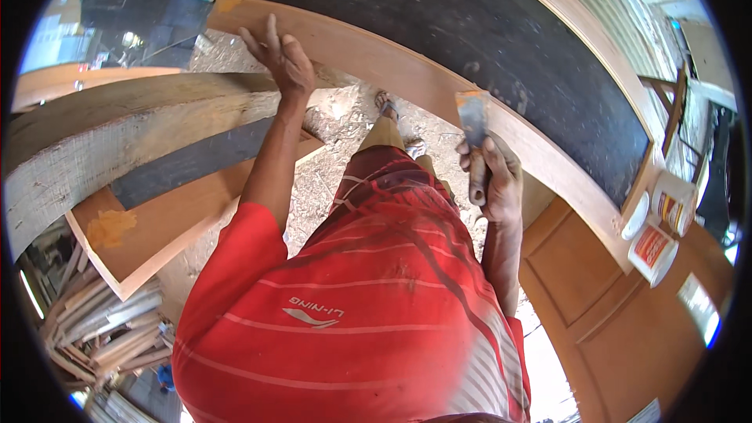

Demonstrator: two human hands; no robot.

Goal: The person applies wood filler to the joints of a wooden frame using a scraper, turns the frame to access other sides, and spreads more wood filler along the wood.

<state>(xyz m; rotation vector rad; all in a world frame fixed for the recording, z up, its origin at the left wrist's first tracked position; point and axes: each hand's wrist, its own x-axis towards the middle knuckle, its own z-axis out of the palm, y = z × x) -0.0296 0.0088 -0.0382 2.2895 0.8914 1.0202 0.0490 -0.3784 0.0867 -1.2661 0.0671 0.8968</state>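
The head camera's fisheye view looks steeply down, nearest the red shirt [352,360], from above and behind the left hand [287,66] and right hand [499,176]. It faces past them toward the dark panel [439,39] beyond, its curved rim reaching well out to either side of both hands.

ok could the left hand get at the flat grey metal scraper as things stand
Probably yes: the left hand looks empty and nothing visible stands between it and the scraper, though the right hand is holding it.
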